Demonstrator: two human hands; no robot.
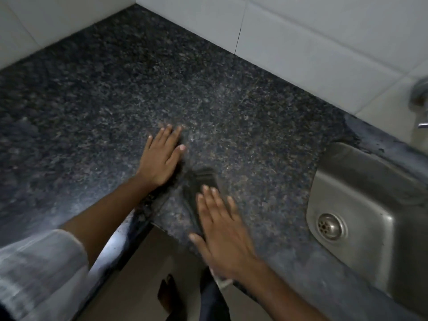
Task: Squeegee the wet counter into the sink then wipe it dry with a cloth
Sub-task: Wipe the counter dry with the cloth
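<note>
While blurred by motion, shown pressed flat on the dark speckled table (115, 93): left hand (159, 158) near centre, fingers spread wide and empty, palm down; right hand (222, 225) at about 5 o'clock from it, also splayed, resting on the near end of a dark flat object (199, 193). Probably the squeegee or a dark cloth; cannot tell which through the blur, nor whether actually gripped rather than merely pushed. Steel sink (361, 205) well apart at 3 o'clock, drain (330, 226) visible, tap (420, 93) at the 2 o'clock edge of view. Pale sheen across the middle of the table judged to be remaining water. Risks as judged: with the object lying close to the front edge at 6 o'clock, above bare floor (143, 286) and a foot (168, 295), a stroke angled toward the body likely to send water over the edge instead of into the sink; open-palm pressure without a closed grip likely to let the object skid or tip off; a wet floor underfoot then a slipping hazard.
</note>
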